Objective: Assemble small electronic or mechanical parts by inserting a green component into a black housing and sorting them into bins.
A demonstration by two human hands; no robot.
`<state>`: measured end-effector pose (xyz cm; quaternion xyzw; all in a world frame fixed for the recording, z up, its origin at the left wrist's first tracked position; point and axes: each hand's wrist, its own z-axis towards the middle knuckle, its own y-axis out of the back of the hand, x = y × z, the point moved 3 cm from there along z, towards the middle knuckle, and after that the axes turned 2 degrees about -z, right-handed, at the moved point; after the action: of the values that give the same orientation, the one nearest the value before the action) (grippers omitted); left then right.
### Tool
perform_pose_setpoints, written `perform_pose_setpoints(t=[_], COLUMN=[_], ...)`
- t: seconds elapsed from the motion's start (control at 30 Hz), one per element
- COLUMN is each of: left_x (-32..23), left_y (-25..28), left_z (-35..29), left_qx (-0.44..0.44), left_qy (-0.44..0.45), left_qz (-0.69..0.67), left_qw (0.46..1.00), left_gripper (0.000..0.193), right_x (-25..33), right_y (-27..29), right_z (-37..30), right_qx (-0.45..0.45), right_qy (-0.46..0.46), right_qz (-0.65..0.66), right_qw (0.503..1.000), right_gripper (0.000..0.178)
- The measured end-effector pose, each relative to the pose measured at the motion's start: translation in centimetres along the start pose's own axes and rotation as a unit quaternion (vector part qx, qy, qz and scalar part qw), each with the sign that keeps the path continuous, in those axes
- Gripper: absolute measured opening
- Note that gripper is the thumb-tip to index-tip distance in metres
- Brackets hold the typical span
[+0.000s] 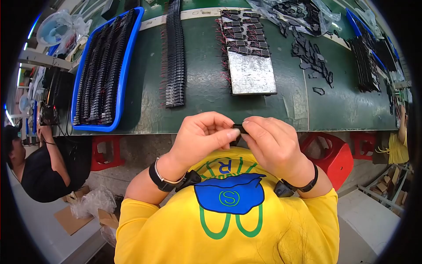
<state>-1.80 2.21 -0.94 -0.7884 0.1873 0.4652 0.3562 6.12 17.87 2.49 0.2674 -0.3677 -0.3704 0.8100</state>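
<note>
My left hand (204,134) and my right hand (276,138) meet in front of my chest at the table's near edge. Between their fingertips is a small black part (238,128), pinched from both sides and largely covered by the fingers. Beyond the hands lies a silvery metal plate (251,75). Small black rectangular pieces with thin red wires (244,33) sit in rows on its far half. Left of the plate runs a long, closely packed row of black parts (176,66), with red wires along its left side.
A blue tray (95,128) full of black parts stands at the left of the green table (206,97). Loose thin black frames (310,57) and a clear plastic bag (327,20) lie far right. Red stools (338,165) flank me. Another person (39,167) works at the left.
</note>
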Motion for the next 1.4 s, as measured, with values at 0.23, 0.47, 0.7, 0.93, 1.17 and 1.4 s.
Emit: perform_pose_setpoints(t=[0.23,0.47,0.7,0.93,1.17,1.4], left_x=[-0.5,-1.2,-1.2,-1.1,-1.6,-0.5], left_y=[-0.3,-0.3,-0.5,-0.5,-0.5,-0.1], left_z=[-0.6,-0.8,-0.5,-0.2,0.1,0.6], left_qx=[-0.027,-0.013,-0.015,-0.002,0.022,0.006], left_qy=[-0.223,-0.331,-0.399,-0.414,-0.402,-0.138], left_qz=[0.194,0.329,0.392,0.413,0.420,0.130], left_qw=[0.955,0.884,0.829,0.812,0.814,0.982], left_gripper=[0.012,0.014,0.015,0.016,0.016,0.021], right_x=[-0.1,-2.0,-2.5,-2.7,-2.4,-1.7], right_y=[0.2,-0.4,-1.1,-1.0,-0.7,-0.6], right_z=[0.3,-1.0,-1.3,-1.6,-1.2,-0.9], right_qx=[-0.042,0.029,0.003,0.014,0.044,-0.048], right_qy=[-0.014,-0.151,-0.110,-0.117,-0.127,-0.022], right_qz=[0.068,0.262,0.262,0.264,0.252,0.133], right_qw=[0.997,0.953,0.959,0.957,0.958,0.990], right_gripper=[0.031,0.027,0.022,0.020,0.021,0.024])
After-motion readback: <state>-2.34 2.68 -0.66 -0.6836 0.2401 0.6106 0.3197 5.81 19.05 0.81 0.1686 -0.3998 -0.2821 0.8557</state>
